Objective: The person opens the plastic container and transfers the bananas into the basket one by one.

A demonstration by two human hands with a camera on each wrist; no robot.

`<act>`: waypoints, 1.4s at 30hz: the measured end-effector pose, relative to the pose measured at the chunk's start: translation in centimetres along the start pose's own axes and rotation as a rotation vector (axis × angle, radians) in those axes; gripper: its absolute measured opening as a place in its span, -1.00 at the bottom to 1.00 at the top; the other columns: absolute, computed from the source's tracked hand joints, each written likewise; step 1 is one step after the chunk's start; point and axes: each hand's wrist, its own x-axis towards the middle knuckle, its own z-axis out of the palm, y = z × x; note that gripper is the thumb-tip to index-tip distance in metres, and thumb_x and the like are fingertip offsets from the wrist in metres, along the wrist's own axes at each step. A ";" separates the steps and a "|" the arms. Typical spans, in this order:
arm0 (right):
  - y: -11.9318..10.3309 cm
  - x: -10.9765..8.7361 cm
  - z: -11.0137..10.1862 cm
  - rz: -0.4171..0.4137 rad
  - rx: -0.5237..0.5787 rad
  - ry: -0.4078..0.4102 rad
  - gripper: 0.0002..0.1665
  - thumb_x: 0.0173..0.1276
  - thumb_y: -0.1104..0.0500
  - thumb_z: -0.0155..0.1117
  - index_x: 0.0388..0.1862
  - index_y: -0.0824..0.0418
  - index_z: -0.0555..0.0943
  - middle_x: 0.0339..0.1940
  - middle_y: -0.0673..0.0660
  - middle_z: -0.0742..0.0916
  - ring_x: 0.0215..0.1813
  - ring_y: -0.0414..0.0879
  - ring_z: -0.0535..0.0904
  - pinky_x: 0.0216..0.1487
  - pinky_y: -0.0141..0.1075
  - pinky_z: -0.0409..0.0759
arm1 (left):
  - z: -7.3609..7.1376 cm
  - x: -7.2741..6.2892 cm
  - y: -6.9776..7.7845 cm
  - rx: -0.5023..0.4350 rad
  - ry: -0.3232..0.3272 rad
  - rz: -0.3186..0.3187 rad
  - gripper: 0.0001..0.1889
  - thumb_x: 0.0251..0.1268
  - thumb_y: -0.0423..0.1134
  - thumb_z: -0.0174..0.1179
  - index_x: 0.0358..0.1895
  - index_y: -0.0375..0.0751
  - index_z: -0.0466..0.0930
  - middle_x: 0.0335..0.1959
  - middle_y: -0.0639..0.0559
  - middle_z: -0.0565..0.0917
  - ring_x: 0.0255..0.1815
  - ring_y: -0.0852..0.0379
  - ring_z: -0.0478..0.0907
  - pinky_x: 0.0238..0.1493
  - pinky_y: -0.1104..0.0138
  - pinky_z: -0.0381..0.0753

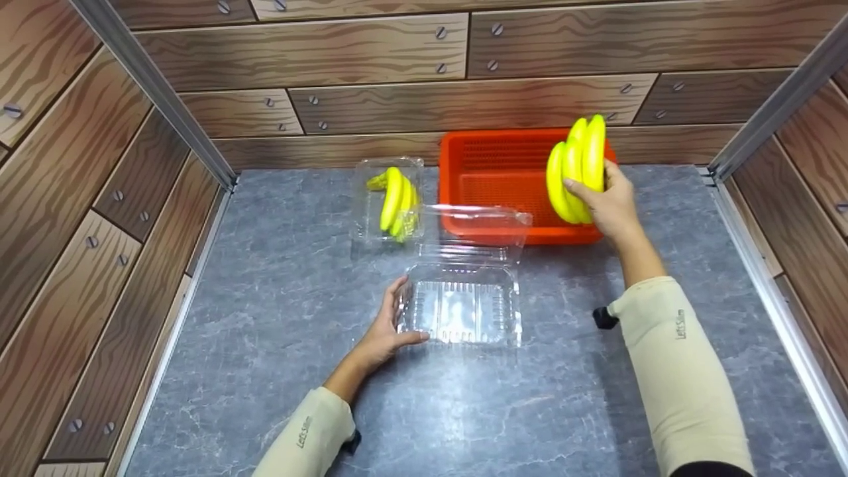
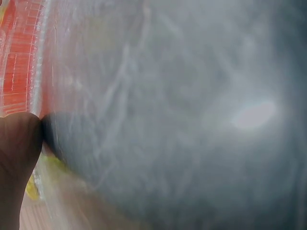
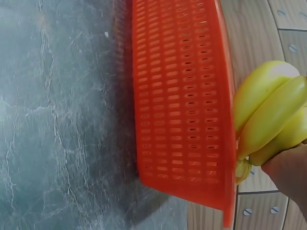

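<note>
My right hand (image 1: 615, 205) grips a bunch of yellow bananas (image 1: 575, 175), holding it over the right end of a red plastic basket (image 1: 490, 156). In the right wrist view, the bananas (image 3: 271, 112) show above the basket's slotted side (image 3: 177, 96). A clear plastic clamshell container (image 1: 459, 311) lies on the grey surface with its lid raised at the back, nothing inside. My left hand (image 1: 381, 338) holds its left front corner, thumb along the front edge and fingers at the left side. The left wrist view shows a fingertip (image 2: 21, 139) at the clear rim.
Left of the basket, a second clear container (image 1: 363, 215) holds another banana bunch (image 1: 394, 199). The raised lid (image 1: 474, 228) overlaps the basket's front in the head view. Wood-patterned walls (image 1: 371, 53) with metal corner posts (image 1: 165, 99) enclose the surface at the back and sides.
</note>
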 end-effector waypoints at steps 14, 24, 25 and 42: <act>0.7 1.9 2.4 0.088 -0.328 -0.161 0.00 0.44 -0.16 0.44 0.58 0.43 0.32 0.32 0.39 0.62 0.24 0.16 0.56 0.39 -0.04 0.57 | -0.4 0.2 -0.2 0.044 -0.008 0.017 0.23 0.06 -0.45 0.53 0.74 -0.04 -0.13 0.81 -0.23 -0.03 0.84 -0.21 -0.15 0.83 -0.09 -0.18; 0.5 3.2 3.9 0.184 -0.475 -0.276 -0.04 0.45 -0.18 0.42 0.49 0.45 0.31 0.20 0.37 0.59 0.20 0.19 0.52 0.36 0.02 0.54 | -0.1 0.3 -0.2 0.027 0.005 0.014 0.23 0.06 -0.44 0.53 0.74 -0.03 -0.13 0.81 -0.26 -0.05 0.84 -0.24 -0.16 0.83 -0.15 -0.19; 0.5 3.2 3.9 0.192 -0.491 -0.283 -0.05 0.45 -0.19 0.41 0.48 0.44 0.31 0.19 0.36 0.59 0.19 0.19 0.52 0.34 0.01 0.54 | -0.1 0.3 -0.2 0.026 0.004 0.014 0.24 0.05 -0.44 0.54 0.74 -0.02 -0.12 0.81 -0.25 -0.04 0.84 -0.24 -0.15 0.83 -0.14 -0.17; 1.3 2.5 3.2 0.060 -0.816 -0.414 0.01 0.51 -0.07 0.33 0.75 0.24 0.13 0.59 0.51 0.45 0.52 0.54 0.40 0.53 0.39 0.38 | -0.4 0.1 -0.4 0.042 -0.004 -0.006 0.32 0.06 -0.42 0.56 0.78 0.04 -0.22 0.83 -0.19 -0.13 0.84 -0.25 -0.16 0.81 -0.15 -0.11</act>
